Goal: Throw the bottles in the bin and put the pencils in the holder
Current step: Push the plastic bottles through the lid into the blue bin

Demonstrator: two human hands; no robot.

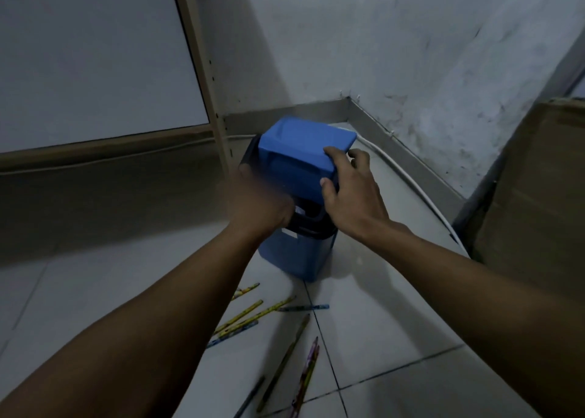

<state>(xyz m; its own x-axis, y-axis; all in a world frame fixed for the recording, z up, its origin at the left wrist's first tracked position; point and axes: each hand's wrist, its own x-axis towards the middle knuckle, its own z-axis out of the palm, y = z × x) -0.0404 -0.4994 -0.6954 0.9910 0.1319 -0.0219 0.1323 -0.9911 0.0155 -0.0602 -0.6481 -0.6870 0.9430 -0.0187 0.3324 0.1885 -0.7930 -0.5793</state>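
The right hand (pixel 351 193) gripped the blue swing lid (pixel 304 155), tilting it so the bin (pixel 297 253) gaped. The left hand (pixel 259 209), blurred at the opening, had an unreadable grip. Pencils (pixel 253 318) lay scattered on the floor (pixel 395 322); no bottle showed.

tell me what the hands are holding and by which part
The right hand grips the bin's blue lid by its near right edge. The left hand is at the bin's opening, too blurred to tell.
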